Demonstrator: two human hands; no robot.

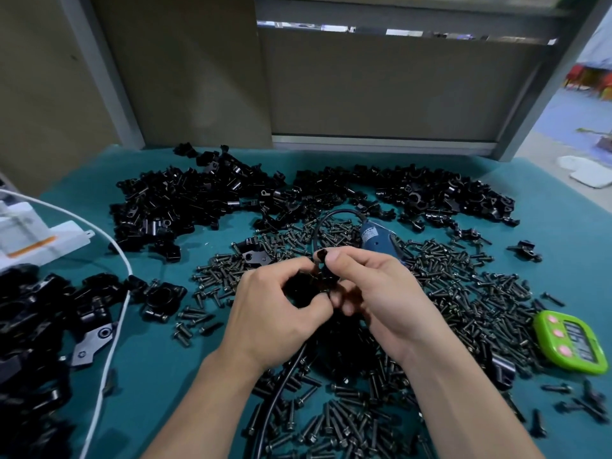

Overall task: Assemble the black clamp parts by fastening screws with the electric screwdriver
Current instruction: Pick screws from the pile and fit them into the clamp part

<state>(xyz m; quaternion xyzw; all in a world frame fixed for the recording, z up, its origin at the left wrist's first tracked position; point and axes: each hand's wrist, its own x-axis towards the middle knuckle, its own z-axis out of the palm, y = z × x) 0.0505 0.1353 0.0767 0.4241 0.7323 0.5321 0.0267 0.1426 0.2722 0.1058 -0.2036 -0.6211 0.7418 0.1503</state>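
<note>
Both hands meet above the middle of the teal table (159, 366). My left hand (275, 313) and my right hand (374, 293) together grip a black clamp part (323, 265), held up between the fingertips; most of it is hidden by the fingers. The blue electric screwdriver (376, 240) lies on the table just behind my right hand, its black cable (281, 395) running toward me. Dark screws (480, 303) are spread thickly around and under both hands. Heaps of black clamp parts (185, 200) lie across the back of the table.
More black clamp pieces (36, 326) are piled at the left edge, with a white cable (112, 339) crossing them and a white box (39, 240) behind. A green timer (571, 342) lies at the right. Grey partition panels (381, 87) stand behind the table.
</note>
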